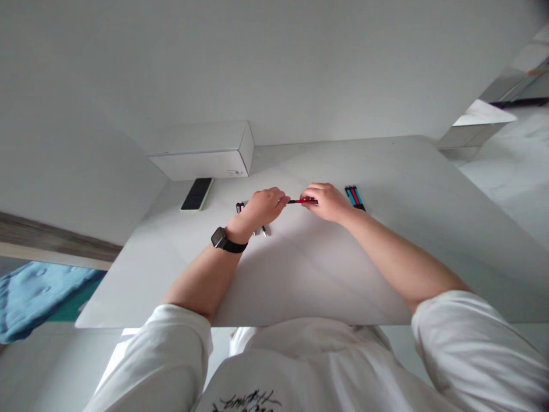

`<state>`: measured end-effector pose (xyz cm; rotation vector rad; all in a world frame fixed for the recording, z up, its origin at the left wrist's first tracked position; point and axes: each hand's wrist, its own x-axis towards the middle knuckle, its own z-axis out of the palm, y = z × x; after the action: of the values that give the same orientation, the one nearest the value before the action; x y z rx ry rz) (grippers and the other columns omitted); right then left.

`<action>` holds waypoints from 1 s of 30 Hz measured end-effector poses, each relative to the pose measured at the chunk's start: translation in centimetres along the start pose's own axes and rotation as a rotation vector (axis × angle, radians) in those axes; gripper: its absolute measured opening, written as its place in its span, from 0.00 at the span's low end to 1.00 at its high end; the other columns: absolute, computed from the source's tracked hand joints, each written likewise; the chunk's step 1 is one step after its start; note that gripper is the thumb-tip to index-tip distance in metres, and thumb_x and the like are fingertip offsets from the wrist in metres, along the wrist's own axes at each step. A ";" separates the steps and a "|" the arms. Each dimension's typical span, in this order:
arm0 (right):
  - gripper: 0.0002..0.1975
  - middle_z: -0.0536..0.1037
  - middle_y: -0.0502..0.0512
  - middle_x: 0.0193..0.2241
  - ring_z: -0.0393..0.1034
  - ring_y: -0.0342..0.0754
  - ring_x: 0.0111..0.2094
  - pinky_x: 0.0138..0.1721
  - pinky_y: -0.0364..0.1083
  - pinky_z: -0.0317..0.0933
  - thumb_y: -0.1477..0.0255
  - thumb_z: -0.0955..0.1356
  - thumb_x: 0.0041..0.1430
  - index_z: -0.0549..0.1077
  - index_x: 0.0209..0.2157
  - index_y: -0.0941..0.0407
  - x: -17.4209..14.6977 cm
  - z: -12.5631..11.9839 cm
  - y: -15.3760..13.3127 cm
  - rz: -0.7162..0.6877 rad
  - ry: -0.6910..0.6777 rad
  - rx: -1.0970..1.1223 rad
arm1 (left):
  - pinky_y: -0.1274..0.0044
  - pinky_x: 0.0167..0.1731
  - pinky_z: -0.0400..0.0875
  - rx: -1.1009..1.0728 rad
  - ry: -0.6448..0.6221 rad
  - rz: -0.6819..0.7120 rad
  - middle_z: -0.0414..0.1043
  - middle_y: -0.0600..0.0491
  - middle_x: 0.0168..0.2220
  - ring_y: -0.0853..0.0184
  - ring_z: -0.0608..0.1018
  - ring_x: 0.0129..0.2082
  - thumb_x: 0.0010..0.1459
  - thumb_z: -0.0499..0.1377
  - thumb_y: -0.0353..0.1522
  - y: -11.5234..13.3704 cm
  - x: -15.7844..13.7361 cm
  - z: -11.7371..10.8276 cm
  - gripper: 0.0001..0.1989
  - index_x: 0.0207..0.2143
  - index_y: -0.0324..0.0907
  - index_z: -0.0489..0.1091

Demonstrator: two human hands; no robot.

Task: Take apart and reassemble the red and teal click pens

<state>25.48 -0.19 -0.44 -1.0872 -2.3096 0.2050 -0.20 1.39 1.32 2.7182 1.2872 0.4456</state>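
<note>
My right hand (323, 200) pinches the slim, red-and-black, plastic-looking pen (300, 201); its long axis runs crosswise, leftward to my left hand (266, 206), also pinching.

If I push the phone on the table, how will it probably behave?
The phone lies flat, so it would probably slide, not roll or tip. Its slab shape suggests stiffness. Its smooth dark face looks glassy, so perhaps fragile.

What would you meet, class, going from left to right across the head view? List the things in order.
Blue tufted cushion → smartphone → black smartwatch → left hand → black-and-red pen → right hand → blue and red pens.
</note>
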 end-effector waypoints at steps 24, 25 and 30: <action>0.05 0.81 0.55 0.38 0.73 0.51 0.39 0.44 0.50 0.60 0.69 0.71 0.67 0.80 0.39 0.53 -0.2 0.3 0.3 -0.015 -0.011 -0.039 | 0.67 0.50 0.73 -0.134 0.029 0.087 0.75 0.46 0.45 0.59 0.79 0.46 0.72 0.53 0.34 -0.7 0.0 1.0 0.10 0.43 0.43 0.74; 0.04 0.80 0.55 0.38 0.73 0.51 0.39 0.44 0.50 0.60 0.69 0.71 0.67 0.80 0.39 0.53 -0.2 0.4 0.3 -0.015 -0.013 -0.044 | 0.67 0.49 0.73 -0.143 0.035 0.093 0.75 0.46 0.46 0.59 0.79 0.46 0.71 0.56 0.35 -0.6 0.0 0.9 0.08 0.45 0.43 0.74; 0.04 0.81 0.55 0.38 0.73 0.51 0.39 0.44 0.50 0.60 0.69 0.71 0.67 0.80 0.39 0.53 -0.2 0.5 0.4 -0.007 -0.007 -0.046 | 0.67 0.49 0.74 -0.176 0.093 0.087 0.74 0.46 0.49 0.59 0.79 0.47 0.69 0.60 0.39 -0.2 0.0 0.8 0.12 0.52 0.44 0.73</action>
<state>25.59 -0.04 -1.07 -1.1022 -2.3341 0.1539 -0.15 1.53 0.52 2.6401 1.0953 0.6677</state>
